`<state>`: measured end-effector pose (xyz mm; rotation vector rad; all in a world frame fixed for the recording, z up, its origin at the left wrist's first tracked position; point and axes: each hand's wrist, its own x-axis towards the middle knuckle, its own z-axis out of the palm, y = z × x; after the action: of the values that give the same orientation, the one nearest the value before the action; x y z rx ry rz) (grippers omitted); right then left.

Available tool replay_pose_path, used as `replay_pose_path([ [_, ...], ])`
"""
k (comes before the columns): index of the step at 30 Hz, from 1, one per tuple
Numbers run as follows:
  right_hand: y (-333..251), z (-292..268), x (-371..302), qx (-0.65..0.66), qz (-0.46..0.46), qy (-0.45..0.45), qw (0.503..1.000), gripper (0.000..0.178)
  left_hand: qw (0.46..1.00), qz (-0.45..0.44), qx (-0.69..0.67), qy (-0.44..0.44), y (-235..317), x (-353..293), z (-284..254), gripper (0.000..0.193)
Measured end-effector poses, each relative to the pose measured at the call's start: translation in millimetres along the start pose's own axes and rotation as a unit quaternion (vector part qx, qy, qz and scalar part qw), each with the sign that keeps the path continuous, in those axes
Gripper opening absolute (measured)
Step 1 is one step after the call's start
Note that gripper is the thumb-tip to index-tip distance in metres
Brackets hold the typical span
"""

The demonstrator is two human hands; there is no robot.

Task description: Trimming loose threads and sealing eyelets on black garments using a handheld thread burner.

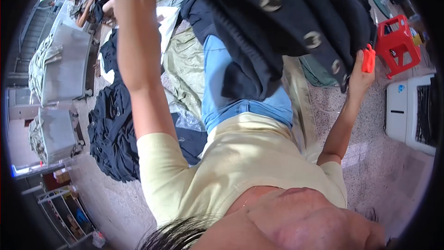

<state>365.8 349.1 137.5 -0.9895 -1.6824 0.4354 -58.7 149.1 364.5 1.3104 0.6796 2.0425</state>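
A large black garment [296, 23] with big round metallic-looking fastenings hangs raised before me, its lower part over my lap. My right hand [360, 76] is closed at its right edge. A small orange-red tool [368, 59] is also in that hand; its kind is unclear. My left arm reaches up along the garment's left side, and the hand lies beyond the top edge of the picture. Below the garment, my legs are in light blue jeans.
Dark clothes [113, 134] lie heaped on the floor at my left, beside an olive sheet [185, 69] and clear plastic. Wheeled grey bins [67, 65] stand further left, with another person [85, 0] behind. At right are a red stool [398, 44] and a white appliance-like box [407, 111].
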Motion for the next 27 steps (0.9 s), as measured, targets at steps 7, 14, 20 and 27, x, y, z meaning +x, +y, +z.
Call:
replay_pose_path([
  [7,6,95,-47,0.014,0.05,-0.359,0.932,0.037,0.75,-0.276,0.383,0.463,-141,-298,-185,0.021],
  [14,-78,88,-88,-0.02,-0.025,-0.503,0.864,0.029,0.81,-0.248,0.291,0.444,-186,-411,-127,0.025],
  [20,-133,72,-134,-0.027,-0.076,-0.601,0.795,0.023,0.844,-0.317,0.293,0.319,-178,-403,-127,0.032],
  [27,-140,74,-162,-0.035,-0.085,-0.61,0.787,0.022,0.862,-0.239,0.22,0.389,-157,-393,-130,0.02],
])
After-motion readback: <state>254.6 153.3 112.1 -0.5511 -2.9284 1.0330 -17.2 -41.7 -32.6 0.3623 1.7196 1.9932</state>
